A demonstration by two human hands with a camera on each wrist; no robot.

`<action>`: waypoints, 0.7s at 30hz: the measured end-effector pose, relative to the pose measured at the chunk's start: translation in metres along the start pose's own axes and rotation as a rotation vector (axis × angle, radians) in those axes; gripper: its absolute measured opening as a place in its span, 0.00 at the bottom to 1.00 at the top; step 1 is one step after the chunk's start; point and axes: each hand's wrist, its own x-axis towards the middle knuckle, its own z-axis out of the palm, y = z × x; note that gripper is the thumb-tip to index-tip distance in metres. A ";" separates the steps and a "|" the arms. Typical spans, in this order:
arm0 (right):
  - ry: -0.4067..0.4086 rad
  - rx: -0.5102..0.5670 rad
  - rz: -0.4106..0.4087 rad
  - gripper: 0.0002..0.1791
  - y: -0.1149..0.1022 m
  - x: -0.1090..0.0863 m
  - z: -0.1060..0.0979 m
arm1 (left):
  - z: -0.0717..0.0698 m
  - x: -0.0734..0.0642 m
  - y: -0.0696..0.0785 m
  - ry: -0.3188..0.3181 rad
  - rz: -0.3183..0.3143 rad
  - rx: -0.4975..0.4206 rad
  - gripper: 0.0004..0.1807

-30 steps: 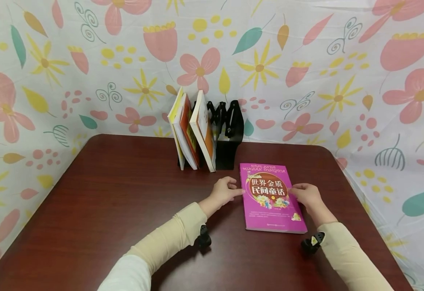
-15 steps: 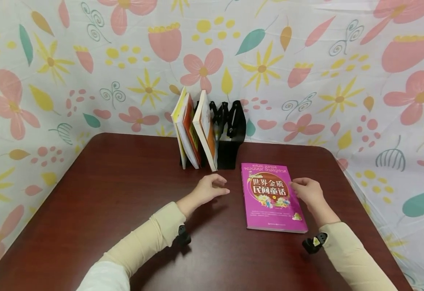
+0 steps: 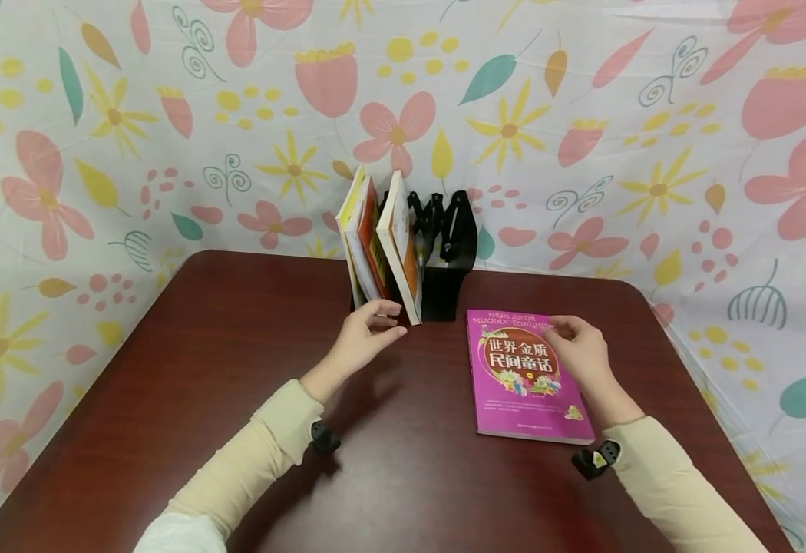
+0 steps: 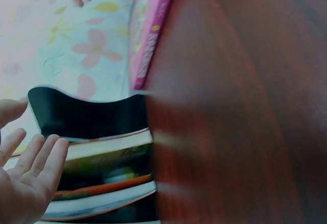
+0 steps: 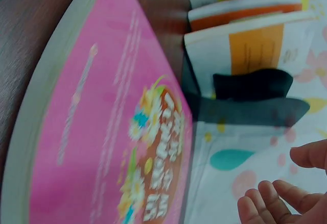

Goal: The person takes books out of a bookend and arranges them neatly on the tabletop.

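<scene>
A magenta paperback book (image 3: pixel 530 418) lies flat on the brown table, front cover up with white Chinese lettering. My right hand (image 3: pixel 583 353) hovers over its upper right edge, fingers loosely bent and holding nothing; the right wrist view shows them apart from the cover. My left hand (image 3: pixel 358 338) is in front of the standing books, its fingers relaxed and spread from the thumb. Behind it, a white-and-orange book (image 3: pixel 398 250) leans in a black book rack (image 3: pixel 439 296). In the left wrist view the left fingers (image 4: pixel 48 165) overlap the rack's books.
Left of the white-and-orange book, an orange-red book (image 3: pixel 368 246) and a yellow one (image 3: pixel 348 223) stand upright in the rack. Several black folding links (image 3: pixel 437 223) join the rack's parts. A flower-patterned curtain (image 3: pixel 237 115) hangs behind the table (image 3: pixel 189 369).
My left hand has let go of the magenta book's left edge and moved left towards the standing books. My right hand has lifted off the right edge and shifted up slightly. The book stays put.
</scene>
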 end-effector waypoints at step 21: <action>0.060 0.377 -0.205 0.17 -0.057 0.001 0.043 | -0.048 0.017 0.018 0.475 0.207 0.086 0.25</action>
